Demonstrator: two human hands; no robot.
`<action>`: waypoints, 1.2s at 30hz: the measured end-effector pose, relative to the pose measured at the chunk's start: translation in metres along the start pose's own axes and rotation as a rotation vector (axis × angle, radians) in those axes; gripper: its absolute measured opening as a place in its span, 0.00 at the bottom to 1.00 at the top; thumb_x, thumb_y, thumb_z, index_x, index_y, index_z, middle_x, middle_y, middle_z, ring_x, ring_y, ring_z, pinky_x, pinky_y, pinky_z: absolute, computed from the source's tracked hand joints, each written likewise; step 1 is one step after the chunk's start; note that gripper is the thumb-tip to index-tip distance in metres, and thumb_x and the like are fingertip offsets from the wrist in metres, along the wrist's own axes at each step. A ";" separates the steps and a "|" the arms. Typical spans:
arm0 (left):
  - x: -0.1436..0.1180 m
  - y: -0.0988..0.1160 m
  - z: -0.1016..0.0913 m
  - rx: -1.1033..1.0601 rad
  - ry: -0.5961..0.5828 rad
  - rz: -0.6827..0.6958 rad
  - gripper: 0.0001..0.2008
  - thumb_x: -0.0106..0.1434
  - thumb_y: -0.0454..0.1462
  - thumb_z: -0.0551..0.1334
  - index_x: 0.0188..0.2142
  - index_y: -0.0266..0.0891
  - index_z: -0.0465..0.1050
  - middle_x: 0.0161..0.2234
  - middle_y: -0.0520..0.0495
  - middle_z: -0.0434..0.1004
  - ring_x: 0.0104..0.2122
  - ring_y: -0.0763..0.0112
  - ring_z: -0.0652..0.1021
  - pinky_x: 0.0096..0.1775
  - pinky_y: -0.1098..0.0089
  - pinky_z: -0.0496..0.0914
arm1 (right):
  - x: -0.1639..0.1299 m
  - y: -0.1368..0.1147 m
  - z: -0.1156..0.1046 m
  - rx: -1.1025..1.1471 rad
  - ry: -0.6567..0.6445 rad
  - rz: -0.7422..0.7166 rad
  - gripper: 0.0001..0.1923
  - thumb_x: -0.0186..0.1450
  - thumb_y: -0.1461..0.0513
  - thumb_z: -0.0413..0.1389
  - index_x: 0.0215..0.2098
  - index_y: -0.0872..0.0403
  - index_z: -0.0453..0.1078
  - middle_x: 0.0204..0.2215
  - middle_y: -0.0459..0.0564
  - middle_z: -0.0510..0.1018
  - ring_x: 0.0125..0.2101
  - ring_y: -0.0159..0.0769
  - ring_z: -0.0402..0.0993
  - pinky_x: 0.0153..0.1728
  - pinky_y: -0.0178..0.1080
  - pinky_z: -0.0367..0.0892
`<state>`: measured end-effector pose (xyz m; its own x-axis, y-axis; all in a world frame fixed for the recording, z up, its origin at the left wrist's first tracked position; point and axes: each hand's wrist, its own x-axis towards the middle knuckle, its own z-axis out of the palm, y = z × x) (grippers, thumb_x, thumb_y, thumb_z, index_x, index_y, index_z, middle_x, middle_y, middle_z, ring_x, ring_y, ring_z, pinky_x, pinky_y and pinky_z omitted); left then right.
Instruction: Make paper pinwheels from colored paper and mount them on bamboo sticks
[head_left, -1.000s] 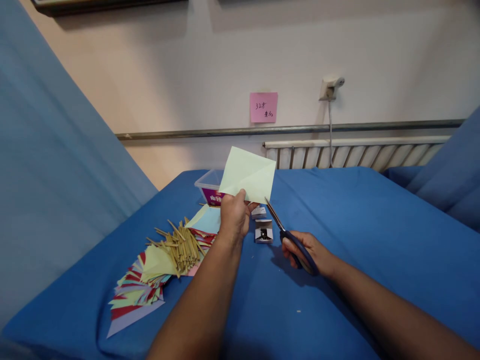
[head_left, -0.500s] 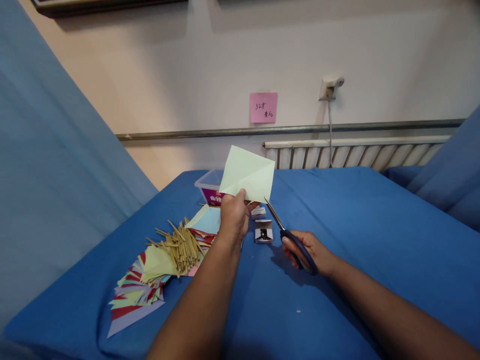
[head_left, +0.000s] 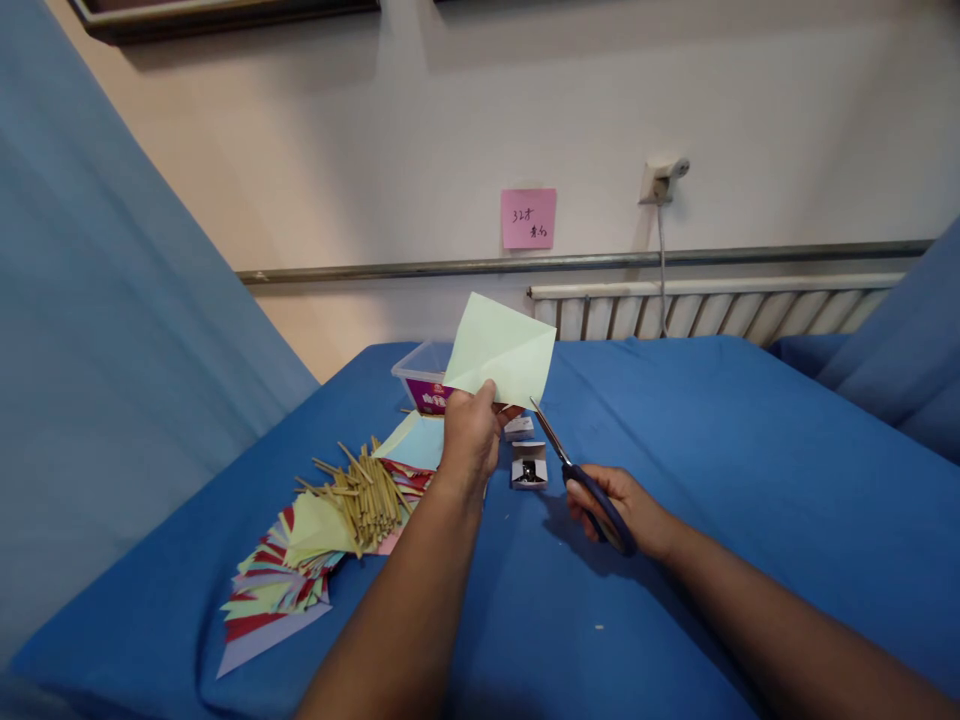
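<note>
My left hand (head_left: 469, 436) pinches the lower edge of a pale green paper sheet (head_left: 501, 348) and holds it upright above the blue cloth. My right hand (head_left: 626, 510) grips blue-handled scissors (head_left: 579, 478); their blades point up and left, and the tip touches the paper's lower right corner. A small open white box (head_left: 529, 466) sits on the cloth between my two hands.
A heap of coloured paper triangles (head_left: 276, 590) and a bundle of thin wooden sticks (head_left: 363, 492) lie to the left on the blue-covered table (head_left: 720, 450). A clear plastic tub (head_left: 422, 378) stands behind the paper. A pink note (head_left: 528, 217) hangs on the wall above a radiator (head_left: 712, 308).
Almost nothing has moved: the paper and the scissors keep their positions, with only a slight shift of the view.
</note>
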<state>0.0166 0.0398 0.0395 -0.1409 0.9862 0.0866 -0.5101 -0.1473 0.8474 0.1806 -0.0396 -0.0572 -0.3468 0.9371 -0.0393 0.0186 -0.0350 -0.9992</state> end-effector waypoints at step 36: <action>-0.004 0.002 0.001 0.014 0.017 0.079 0.11 0.54 0.30 0.63 0.39 0.32 0.74 0.33 0.42 0.81 0.31 0.63 0.81 0.38 0.63 0.76 | -0.001 -0.009 0.002 -0.001 0.043 -0.035 0.22 0.60 0.45 0.57 0.25 0.55 0.63 0.19 0.41 0.67 0.15 0.24 0.62 0.15 0.30 0.57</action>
<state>0.0173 0.0356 0.0413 -0.1948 0.9701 0.1447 -0.4846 -0.2234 0.8457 0.1787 -0.0411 -0.0481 -0.3064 0.9519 -0.0037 0.0077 -0.0014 -1.0000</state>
